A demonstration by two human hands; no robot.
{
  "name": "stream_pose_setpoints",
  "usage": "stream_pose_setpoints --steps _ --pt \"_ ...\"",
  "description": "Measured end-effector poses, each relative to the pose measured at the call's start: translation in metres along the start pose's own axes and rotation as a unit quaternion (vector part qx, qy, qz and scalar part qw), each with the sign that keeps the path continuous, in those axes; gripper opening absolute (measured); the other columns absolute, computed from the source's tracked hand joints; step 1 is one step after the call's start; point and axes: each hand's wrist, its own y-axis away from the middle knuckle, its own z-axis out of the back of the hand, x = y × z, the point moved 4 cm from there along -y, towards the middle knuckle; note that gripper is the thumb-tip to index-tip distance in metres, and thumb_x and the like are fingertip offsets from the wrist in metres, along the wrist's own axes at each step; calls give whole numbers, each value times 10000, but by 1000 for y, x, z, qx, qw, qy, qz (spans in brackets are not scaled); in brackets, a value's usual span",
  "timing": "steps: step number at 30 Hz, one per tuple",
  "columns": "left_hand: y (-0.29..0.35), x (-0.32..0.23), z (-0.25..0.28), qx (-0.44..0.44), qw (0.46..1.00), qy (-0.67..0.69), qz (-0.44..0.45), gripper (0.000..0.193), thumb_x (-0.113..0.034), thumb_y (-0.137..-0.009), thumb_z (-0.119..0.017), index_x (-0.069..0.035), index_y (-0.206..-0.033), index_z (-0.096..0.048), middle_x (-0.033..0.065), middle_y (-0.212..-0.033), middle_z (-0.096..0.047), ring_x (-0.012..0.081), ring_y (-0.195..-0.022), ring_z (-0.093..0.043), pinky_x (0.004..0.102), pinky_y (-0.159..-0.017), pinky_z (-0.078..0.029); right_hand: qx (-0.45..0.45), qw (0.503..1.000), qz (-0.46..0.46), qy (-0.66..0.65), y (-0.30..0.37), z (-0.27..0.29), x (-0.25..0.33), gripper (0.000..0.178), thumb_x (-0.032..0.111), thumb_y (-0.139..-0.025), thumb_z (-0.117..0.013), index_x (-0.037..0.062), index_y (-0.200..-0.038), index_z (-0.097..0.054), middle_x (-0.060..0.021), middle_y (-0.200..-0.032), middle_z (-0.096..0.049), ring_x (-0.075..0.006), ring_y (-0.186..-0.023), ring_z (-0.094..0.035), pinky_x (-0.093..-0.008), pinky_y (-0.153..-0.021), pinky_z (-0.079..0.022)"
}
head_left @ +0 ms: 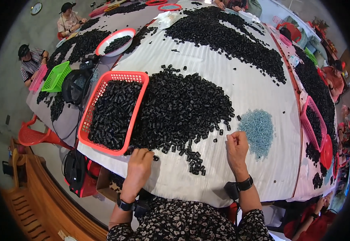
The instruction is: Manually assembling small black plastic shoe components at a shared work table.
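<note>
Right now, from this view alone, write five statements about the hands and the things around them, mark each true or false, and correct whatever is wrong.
1. The large red basket holds small black pieces. True.
2. The bluish heap lies left of the right hand. False: it lies to that hand's right.
3. The left hand is close to the basket's near right corner. True.
4. The right hand reaches into the basket. False: it is beside the bluish heap.
5. Dark bands circle both wrists. True.
</note>
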Motion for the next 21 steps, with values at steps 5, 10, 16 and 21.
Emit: stream_pose_setpoints --steps 5,10,16,21 --pt "11 -1 -22 112 993 -35 19 167 37 -698 -553 -3 -855 -593 130 -839 -547 295 -782 -509 374 -702 -433 12 999 12 -43 -1 -1 11 131 87 -839 -642 38 -814 -523 21 -670 -471 -58 -598 -407 -210 -538 -365" --pt "-5 -6 -25 58 997 35 38 163 62 -729 -583 23 -886 -600 128 -877 -580 278 -795 -556 340 -695 -461 15 998 6 -68 -2 0 6 76 64 -869 -589 33 -835 -529 35 -697 -457 -46 -595 -378 -198 -525 -338" --pt "-8 -25 -50 136 829 489 235 177 -35 -847 -618 14 -1016 -619 39 -898 -628 95 -770 -584 236 -702 -488 84 978 -61 -184 8 -12 20 35 54 -885 -556 28 -906 -546 26 -730 -483 -38 -619 -437 -184 -545 -380" --pt "-17 -43 -53 150 711 633 266 231 -50 -854 -617 2 -1079 -604 40 -905 -632 91 -767 -590 229 -725 -495 201 935 -63 -287 23 -30 58 78 26 -886 -548 16 -963 -548 -3 -796 -521 -51 -654 -513 -192 -580 -447"
